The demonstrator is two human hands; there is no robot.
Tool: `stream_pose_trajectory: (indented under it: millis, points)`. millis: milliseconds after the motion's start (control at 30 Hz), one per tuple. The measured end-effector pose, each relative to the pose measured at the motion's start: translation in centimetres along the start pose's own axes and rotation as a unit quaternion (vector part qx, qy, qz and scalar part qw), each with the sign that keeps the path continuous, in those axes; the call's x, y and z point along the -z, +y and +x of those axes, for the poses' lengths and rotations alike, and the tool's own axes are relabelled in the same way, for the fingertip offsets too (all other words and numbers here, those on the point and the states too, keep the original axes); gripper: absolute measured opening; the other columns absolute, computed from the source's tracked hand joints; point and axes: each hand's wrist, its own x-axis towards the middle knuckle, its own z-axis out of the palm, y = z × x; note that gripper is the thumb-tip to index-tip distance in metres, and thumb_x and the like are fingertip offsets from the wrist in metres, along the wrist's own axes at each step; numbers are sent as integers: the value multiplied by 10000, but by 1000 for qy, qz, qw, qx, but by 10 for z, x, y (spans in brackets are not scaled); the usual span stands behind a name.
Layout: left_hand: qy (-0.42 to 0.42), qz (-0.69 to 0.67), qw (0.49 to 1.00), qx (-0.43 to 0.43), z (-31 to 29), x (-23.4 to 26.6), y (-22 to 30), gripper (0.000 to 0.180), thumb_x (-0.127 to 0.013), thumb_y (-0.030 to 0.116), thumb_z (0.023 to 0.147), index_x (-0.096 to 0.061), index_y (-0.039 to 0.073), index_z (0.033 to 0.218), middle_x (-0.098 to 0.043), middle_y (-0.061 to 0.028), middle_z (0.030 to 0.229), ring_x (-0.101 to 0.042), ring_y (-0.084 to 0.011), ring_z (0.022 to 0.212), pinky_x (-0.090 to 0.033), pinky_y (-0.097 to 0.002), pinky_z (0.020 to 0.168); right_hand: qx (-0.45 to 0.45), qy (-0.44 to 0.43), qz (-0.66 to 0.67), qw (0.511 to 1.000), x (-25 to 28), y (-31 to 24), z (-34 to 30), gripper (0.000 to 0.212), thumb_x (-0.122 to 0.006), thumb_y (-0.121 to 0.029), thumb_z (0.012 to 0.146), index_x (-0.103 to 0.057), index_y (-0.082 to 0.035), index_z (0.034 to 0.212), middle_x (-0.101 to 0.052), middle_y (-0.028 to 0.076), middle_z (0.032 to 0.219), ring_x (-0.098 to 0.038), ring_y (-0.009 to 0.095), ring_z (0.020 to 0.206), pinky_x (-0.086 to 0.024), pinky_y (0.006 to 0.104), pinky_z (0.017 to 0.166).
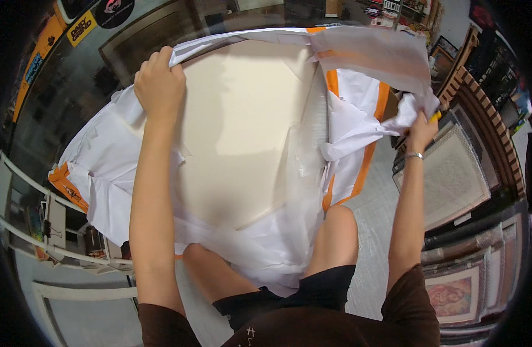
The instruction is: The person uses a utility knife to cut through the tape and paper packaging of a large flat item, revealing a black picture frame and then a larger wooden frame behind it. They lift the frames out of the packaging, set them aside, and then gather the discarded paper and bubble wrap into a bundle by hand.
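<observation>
The edge of the white wrapping [107, 136] is gripped by the left grip [160, 84], closed at the far left corner of the cream panel [237, 115]. Crumpled white sheeting [407, 113] is clenched in the right grip [422, 130], held out to the right of the panel; a small yellow item [435, 117] is seen beside these fingers, though whether it is held cannot be told. The panel is laid flat between the two forearms, above the knees, and is surrounded by the wrapping. Its right and near edges are overlapped by translucent film [303, 168], and orange bands [370, 153] are seen on the wrapping. The uncovering is judged well advanced: most of the panel's face is bared, but the film and the surrounding wrapping are yet to be cleared. Farther out, framed pictures [451, 173] are stacked at the right, and a white frame [83, 291] is seen at lower left.
</observation>
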Motion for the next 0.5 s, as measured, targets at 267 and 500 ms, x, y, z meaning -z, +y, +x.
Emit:
stream_pose_trajectory:
  millis: [267,500]
  points:
    - [-66,-23,996,51,5,24,25,361,-614,184,826,-625,95,1176,-694,-98,1098,-637,-306,1066,-426,-498,943,-36,-132,-207,969,169,151,-37,356,-724,-266,924,-677,63,1050,-727,161,963,-671,211,853,-517,360,762]
    - [48,-429,901,-28,-90,41,171,422,-703,76,849,-540,6,1231,-587,-144,1143,-557,-271,1053,-432,-387,975,-174,-246,-270,915,200,237,-210,434,-811,-340,841,-684,46,992,-722,192,822,-711,328,757,-543,439,704]
